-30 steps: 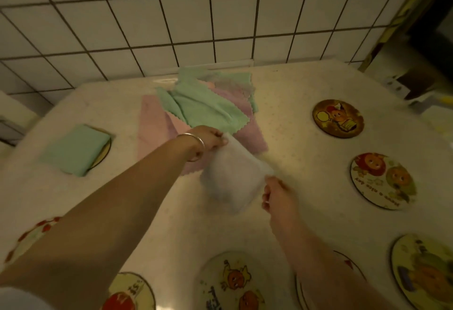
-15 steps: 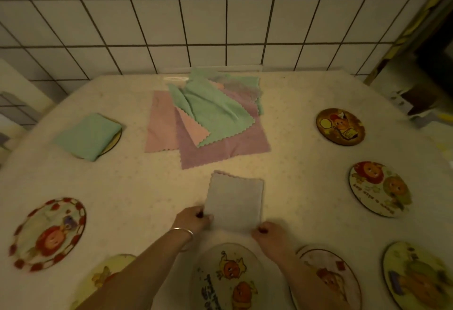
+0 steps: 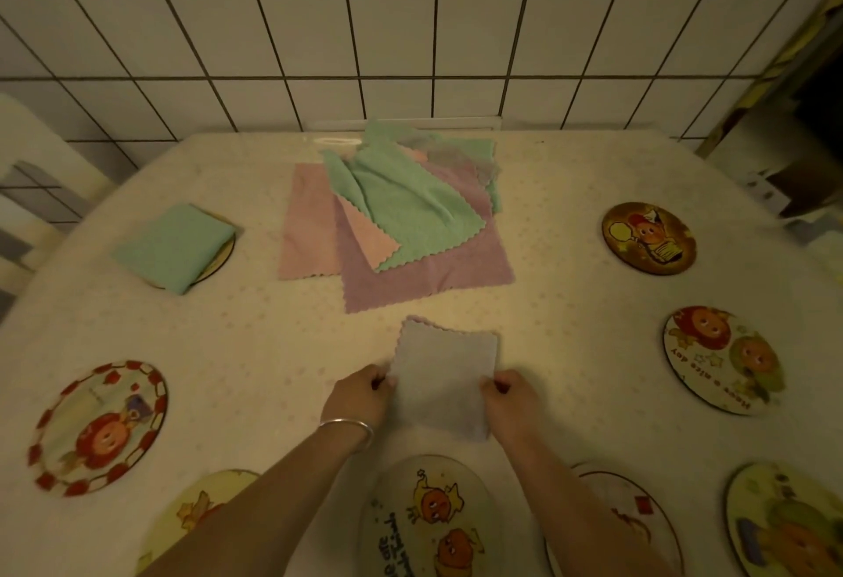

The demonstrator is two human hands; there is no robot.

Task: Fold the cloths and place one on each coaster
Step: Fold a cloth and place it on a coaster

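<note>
A pale grey folded cloth point(image 3: 444, 375) lies flat on the table in front of me. My left hand point(image 3: 362, 396), with a silver bangle on its wrist, pinches the cloth's left edge. My right hand point(image 3: 508, 398) pinches its right edge. Just below the cloth sits a round coaster point(image 3: 429, 517) with orange cartoon figures. A pile of unfolded green, pink and mauve cloths point(image 3: 397, 220) lies at the back centre. A folded green cloth point(image 3: 175, 245) rests on a coaster at the back left.
Round cartoon coasters ring the table: one with a red border point(image 3: 98, 428) at the left, one point(image 3: 200, 517) at the lower left, three point(image 3: 647, 239) point(image 3: 723, 366) point(image 3: 784, 526) along the right, one point(image 3: 625, 512) under my right forearm. A white tiled wall point(image 3: 410, 38) stands behind.
The grey cloth came down from mid-air, where both hands held it, and now lies flat near me. My hands slid from its near corners up along its side edges.
</note>
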